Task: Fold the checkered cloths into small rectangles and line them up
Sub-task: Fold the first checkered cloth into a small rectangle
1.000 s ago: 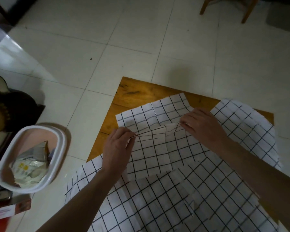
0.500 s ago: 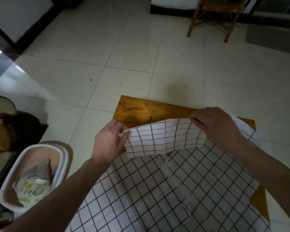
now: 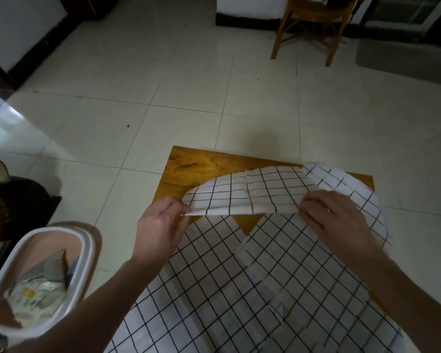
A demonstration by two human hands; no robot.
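Since a second ago the folded cloth [image 3: 247, 194] has been lifted clear of the desk [image 3: 201, 164] — left hand [image 3: 158, 228] and right hand [image 3: 336, 217] each grip an end, ready for placing.

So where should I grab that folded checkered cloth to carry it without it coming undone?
Probably by its two short ends, one hand from each side, as here: the left hand pinches the left end of the folded cloth, the right hand the right. It is a long, floppy strip of stacked layers, so pinching both ends keeps them together.
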